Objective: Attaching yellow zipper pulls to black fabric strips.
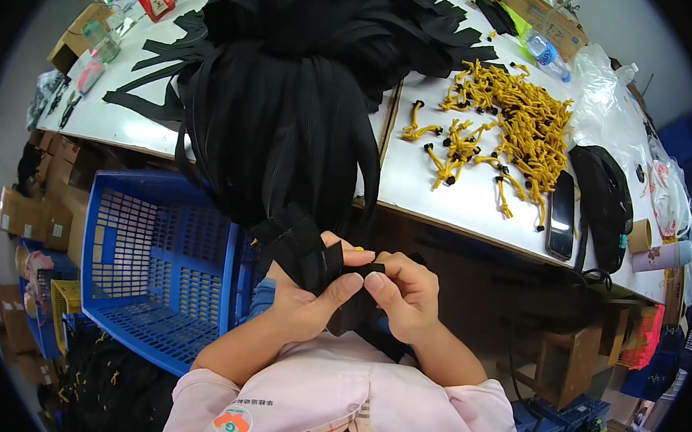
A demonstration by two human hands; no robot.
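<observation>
Long black zippers (280,133) lie in a big heap on the white table, and many hang over its front edge toward my lap. My left hand (303,299) is closed around a bunch of these zipper ends, its thumb and forefinger pinching one end. My right hand (412,298) pinches the same black zipper end (368,271) from the other side, thumb tips almost touching. A small bit of yellow (359,249) shows at the left fingers; most of it is hidden. Yellow cord pulls (529,132) with black ends lie piled and scattered on the table, right of the heap.
A blue plastic crate (160,268) stands on my left below the table edge. On the right of the table lie a black phone (561,217), a black pouch (603,200), a water bottle (547,56) and a cup (662,257). More black zippers (114,376) fill the lower left.
</observation>
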